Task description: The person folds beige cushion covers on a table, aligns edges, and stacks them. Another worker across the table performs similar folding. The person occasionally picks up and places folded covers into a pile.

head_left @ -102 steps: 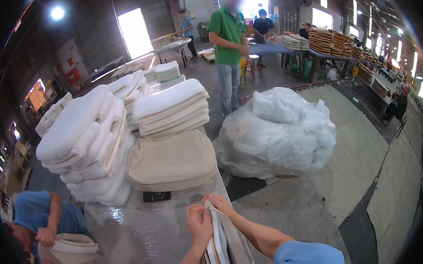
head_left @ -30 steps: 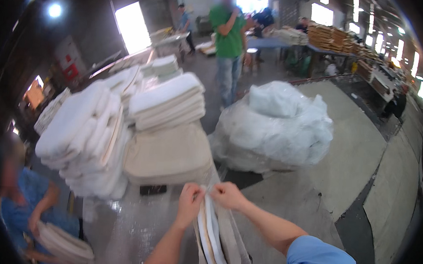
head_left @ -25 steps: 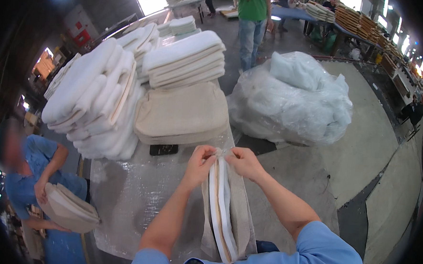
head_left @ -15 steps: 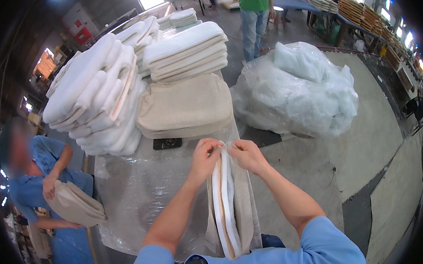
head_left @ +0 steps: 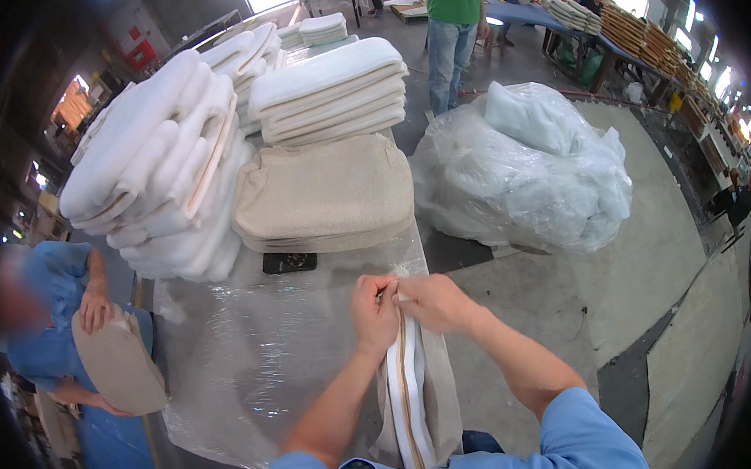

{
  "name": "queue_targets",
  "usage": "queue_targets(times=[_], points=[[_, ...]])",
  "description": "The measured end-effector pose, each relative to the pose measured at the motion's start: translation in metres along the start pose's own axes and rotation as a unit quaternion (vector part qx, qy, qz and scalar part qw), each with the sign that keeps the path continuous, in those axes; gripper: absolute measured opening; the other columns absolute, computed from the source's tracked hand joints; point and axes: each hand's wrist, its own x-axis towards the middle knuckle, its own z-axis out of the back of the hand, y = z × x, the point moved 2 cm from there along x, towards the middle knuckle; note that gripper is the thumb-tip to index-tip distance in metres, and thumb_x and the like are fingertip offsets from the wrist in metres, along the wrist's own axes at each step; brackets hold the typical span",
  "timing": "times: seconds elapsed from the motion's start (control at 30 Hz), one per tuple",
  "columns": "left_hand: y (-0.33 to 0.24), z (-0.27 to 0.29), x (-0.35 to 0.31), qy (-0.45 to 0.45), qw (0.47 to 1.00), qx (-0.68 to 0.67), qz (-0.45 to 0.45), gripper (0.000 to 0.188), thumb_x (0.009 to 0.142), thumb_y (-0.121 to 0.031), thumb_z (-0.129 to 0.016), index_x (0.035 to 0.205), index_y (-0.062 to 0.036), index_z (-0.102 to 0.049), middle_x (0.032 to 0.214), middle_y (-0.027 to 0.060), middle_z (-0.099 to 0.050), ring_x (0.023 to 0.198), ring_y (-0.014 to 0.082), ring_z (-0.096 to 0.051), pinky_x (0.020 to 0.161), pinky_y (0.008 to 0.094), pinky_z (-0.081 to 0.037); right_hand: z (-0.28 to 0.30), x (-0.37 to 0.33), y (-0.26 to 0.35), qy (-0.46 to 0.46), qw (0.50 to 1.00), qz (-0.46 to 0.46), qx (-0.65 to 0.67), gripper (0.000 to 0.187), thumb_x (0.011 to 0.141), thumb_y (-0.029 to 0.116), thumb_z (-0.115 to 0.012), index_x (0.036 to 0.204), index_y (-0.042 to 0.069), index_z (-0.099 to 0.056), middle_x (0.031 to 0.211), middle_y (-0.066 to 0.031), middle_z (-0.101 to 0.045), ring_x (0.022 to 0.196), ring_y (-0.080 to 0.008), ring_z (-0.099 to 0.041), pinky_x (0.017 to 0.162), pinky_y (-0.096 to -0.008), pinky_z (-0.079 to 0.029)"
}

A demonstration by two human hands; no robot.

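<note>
A long beige fabric cushion cover stands on edge in front of me, its open side up. White padding shows inside it in two strips, with a thin tan layer between them. My left hand pinches the far end of the cover, fingers closed. Right beside it my right hand is closed on the same end, the fingertips of both hands nearly touching. The fingers hide the exact bit of fabric or padding between them.
Plastic film covers the table. Beige covers lie stacked beyond a black phone-like object, beside piles of white padding. A plastic-wrapped bundle sits at right. At left a co-worker holds a beige piece.
Both my hands have shifted slightly nearer to me and closer together at the cover's end. The co-worker has tilted the beige piece more upright.
</note>
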Motion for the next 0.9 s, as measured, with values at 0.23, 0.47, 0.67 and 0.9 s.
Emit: queue_targets(times=[0.23, 0.47, 0.67, 0.9], points=[[-0.003, 0.009, -0.005, -0.008, 0.999, -0.019, -0.028, 0.005, 0.093, 0.001, -0.071, 0.098, -0.0019, -0.071, 0.099, 0.0123, -0.066, 0.092, 0.0255, -0.065, 0.082, 0.0341, -0.052, -0.031, -0.01, -0.058, 0.005, 0.934, -0.123, 0.334, 0.035, 0.108, 0.037, -0.058, 0.097, 0.004, -0.062, 0.093, -0.0042, -0.069, 0.087, -0.0239, -0.065, 0.078, -0.038, -0.047], [0.001, 0.024, -0.004, -0.004, 0.999, 0.003, -0.05, 0.011, 0.092, 0.003, -0.071, 0.101, -0.0028, -0.073, 0.1, 0.0125, -0.065, 0.096, 0.0256, -0.066, 0.083, 0.0351, -0.053, -0.058, 0.046, -0.045, -0.132, 0.835, -0.032, 0.533, 0.042, 0.109, 0.041, -0.059, 0.124, 0.003, -0.07, 0.112, -0.0007, -0.066, 0.106, -0.0112, -0.06, 0.097, -0.0268, -0.045], [0.001, 0.032, -0.011, -0.004, 1.0, -0.002, -0.029, 0.012, 0.093, 0.003, -0.072, 0.101, -0.0043, -0.073, 0.102, 0.0121, -0.065, 0.099, 0.0268, -0.068, 0.084, 0.0357, -0.054, -0.076, 0.032, -0.022, -0.064, 0.776, -0.111, 0.618, 0.031, 0.107, 0.029, -0.059, 0.127, 0.005, -0.065, 0.109, -0.0008, -0.063, 0.104, -0.0097, -0.059, 0.093, -0.027, -0.047], [0.0, 0.036, -0.024, -0.005, 0.998, -0.043, -0.045, 0.011, 0.094, 0.004, -0.074, 0.102, -0.0026, -0.072, 0.108, 0.012, -0.066, 0.11, 0.0283, -0.069, 0.101, 0.0393, -0.055, -0.076, 0.025, -0.01, -0.133, 0.849, -0.042, 0.511, 0.034, 0.105, 0.018, -0.058, 0.137, 0.005, -0.059, 0.124, -0.0041, -0.058, 0.115, -0.0119, -0.055, 0.103, -0.03, -0.045]])
